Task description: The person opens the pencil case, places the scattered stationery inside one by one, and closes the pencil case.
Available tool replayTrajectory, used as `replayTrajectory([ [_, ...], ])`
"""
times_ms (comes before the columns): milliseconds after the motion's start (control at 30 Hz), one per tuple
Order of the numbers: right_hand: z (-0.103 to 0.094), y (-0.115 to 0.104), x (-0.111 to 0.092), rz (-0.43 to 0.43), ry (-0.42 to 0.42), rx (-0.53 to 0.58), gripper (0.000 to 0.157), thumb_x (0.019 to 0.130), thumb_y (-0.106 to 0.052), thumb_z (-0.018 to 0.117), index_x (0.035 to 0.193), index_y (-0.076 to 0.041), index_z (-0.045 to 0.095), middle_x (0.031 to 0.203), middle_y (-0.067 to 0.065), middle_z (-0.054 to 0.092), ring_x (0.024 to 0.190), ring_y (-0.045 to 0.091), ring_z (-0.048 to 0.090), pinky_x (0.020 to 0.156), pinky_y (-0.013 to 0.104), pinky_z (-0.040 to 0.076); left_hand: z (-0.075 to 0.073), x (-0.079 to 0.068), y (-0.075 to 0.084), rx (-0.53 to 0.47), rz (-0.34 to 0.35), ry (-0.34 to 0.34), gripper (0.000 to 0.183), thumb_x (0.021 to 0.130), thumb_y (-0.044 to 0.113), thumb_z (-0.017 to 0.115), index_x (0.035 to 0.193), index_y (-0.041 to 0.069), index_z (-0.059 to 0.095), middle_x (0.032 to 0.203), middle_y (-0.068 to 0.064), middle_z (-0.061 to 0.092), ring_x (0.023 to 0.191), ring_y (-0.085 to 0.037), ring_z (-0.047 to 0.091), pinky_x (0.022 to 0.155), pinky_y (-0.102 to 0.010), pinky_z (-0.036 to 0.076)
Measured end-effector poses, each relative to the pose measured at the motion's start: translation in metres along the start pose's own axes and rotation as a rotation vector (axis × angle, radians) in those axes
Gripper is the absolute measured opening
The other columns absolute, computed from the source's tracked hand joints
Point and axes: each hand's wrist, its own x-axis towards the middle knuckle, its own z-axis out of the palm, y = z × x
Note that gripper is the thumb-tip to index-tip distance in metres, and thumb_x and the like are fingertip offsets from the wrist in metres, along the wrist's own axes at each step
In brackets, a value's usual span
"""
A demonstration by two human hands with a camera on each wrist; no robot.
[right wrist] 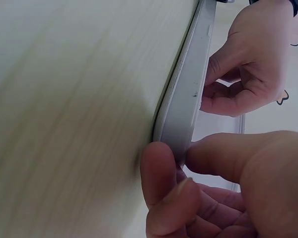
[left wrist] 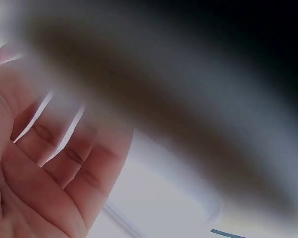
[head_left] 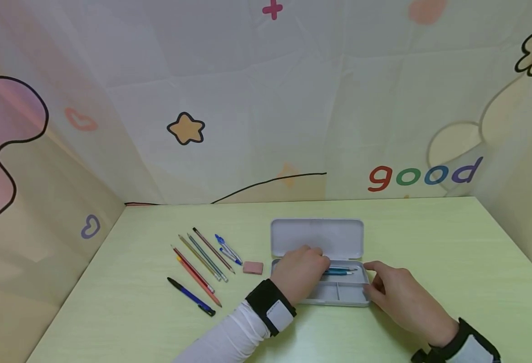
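An open pale grey pencil case (head_left: 331,296) lies on the table with its lid (head_left: 315,237) tipped back. My left hand (head_left: 299,272) reaches down into the case, its fingers bent in the right wrist view. Blue-green pencils (head_left: 338,272) lie in the upper compartment, points to the right, their other ends covered by this hand. I cannot tell whether its fingertips pinch them. With thumb and forefinger my right hand (head_left: 402,295) grips the right end of the case. In the right wrist view the thumb and fingers meet around the case's corner (right wrist: 176,129).
Left of the case lie a pink eraser (head_left: 252,267), blue pens (head_left: 229,249), several pencils (head_left: 207,254), red and orange pencils (head_left: 197,277) and a dark blue pen (head_left: 190,296). A printed cloth (head_left: 256,101) rises behind the table's back edge.
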Motion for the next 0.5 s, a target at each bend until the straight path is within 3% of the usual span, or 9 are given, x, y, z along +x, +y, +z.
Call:
replayTrajectory([
  [500,0.0001,-0.0005,-0.0008,-0.007,-0.001,-0.01,0.051,0.09,-0.017,0.072,0.134,0.003,0.054,0.076,-0.003,0.058,0.066,0.013,0.052,0.059,0.024,0.049,0.0035,0.0004,-0.0003,0.035,-0.024,0.055,0.013,0.089,0.014,0.072,0.097,0.024,0.076,0.083,0.007,0.065,0.073,-0.01,0.06,0.059,-0.025,0.051],
])
